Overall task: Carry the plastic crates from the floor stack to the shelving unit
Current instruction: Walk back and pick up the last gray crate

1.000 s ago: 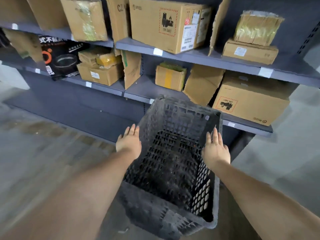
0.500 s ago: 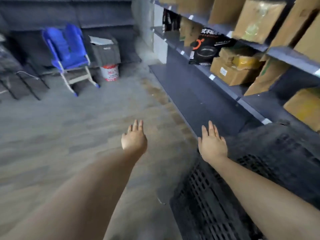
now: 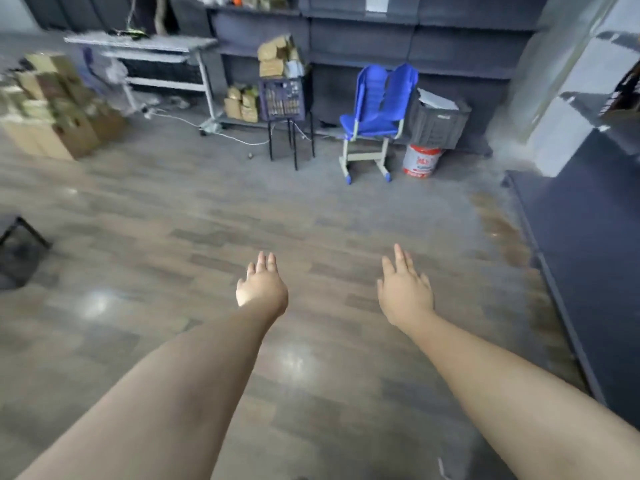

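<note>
My left hand (image 3: 262, 287) and my right hand (image 3: 403, 289) are stretched out in front of me over bare wood-pattern floor, both empty with fingers extended. The black crate I handled a moment ago is out of view. The grey base of the shelving unit (image 3: 588, 258) runs along the right edge. A dark plastic crate (image 3: 437, 123) sits on a red-and-white bucket (image 3: 420, 160) at the far wall. Another dark crate (image 3: 282, 98) holding small items rests on a black stand.
A blue chair (image 3: 375, 116) stands against the far shelving. Cardboard boxes (image 3: 48, 105) are piled at the left, beside a grey wheeled table (image 3: 145, 46) with white cables trailing on the floor. A black stool (image 3: 19, 247) is at the left edge.
I have let go of the black crate at the shelving unit and turned left, away from the shelves. Both hands are now empty over open floor, and the crate has left view.
</note>
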